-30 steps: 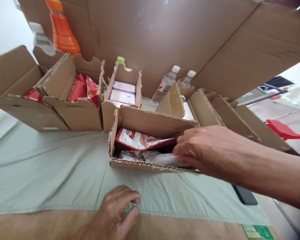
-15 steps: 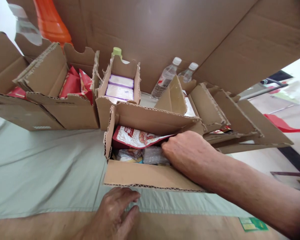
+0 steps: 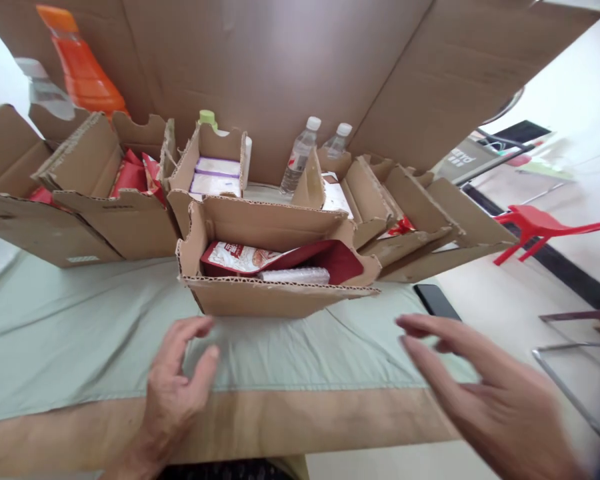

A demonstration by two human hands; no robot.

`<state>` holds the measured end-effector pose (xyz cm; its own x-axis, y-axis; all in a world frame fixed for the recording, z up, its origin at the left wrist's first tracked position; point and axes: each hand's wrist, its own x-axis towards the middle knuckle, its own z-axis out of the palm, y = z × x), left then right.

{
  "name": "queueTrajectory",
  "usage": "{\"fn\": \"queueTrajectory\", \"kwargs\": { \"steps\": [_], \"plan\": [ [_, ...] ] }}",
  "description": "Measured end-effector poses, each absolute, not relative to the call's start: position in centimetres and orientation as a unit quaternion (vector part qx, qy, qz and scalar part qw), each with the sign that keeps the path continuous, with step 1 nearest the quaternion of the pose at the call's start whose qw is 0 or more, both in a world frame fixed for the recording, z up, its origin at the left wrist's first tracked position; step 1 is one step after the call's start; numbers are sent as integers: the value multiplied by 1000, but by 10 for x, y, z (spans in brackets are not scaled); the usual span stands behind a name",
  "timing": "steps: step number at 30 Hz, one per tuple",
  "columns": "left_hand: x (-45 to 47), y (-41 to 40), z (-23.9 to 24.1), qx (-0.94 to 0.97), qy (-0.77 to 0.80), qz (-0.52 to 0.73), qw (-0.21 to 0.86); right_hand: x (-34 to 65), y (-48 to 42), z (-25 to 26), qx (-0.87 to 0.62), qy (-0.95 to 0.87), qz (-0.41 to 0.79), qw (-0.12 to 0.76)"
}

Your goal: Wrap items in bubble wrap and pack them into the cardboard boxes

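A torn cardboard box (image 3: 265, 300) stands on the pale green cloth (image 3: 80, 333) in front of me. It holds a red and white snack packet (image 3: 240, 257) and a clear-wrapped pack (image 3: 294, 275). My left hand (image 3: 177, 387) hovers open near the box's left front corner, fingers spread, holding nothing. My right hand (image 3: 475, 387) is open too, fingers stretched out toward the box's right side and a little apart from it.
More open cardboard boxes stand behind: two at the left with red packets (image 3: 130, 177), one with white packs (image 3: 215, 177), several at the right. Water bottles (image 3: 300, 153) and an orange bottle (image 3: 80, 67) stand before a tall cardboard sheet. A black phone (image 3: 435, 301) lies at right.
My right hand came out of the box and drew back toward me, now open. My left hand lifted off the cloth and opened. The box's near flap stands lower.
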<state>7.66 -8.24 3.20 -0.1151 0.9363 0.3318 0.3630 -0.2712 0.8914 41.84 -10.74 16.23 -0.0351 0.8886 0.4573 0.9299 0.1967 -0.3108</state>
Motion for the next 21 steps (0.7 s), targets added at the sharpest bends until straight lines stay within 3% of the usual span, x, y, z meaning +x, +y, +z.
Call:
{"fn": "queueTrajectory", "kwargs": {
  "steps": [4,9,16,21],
  "plan": [
    [68,-67,40,523,558,569,300,393,-84,105,-627,-699,87,332],
    [84,-35,54,546,519,533,385,351,-32,80,-576,-665,204,429],
    [103,-109,30,519,562,507,398,366,-114,70,-637,-638,158,403],
    [77,-174,22,451,628,490,404,355,-151,79,-589,-681,164,403]
  ]
}}
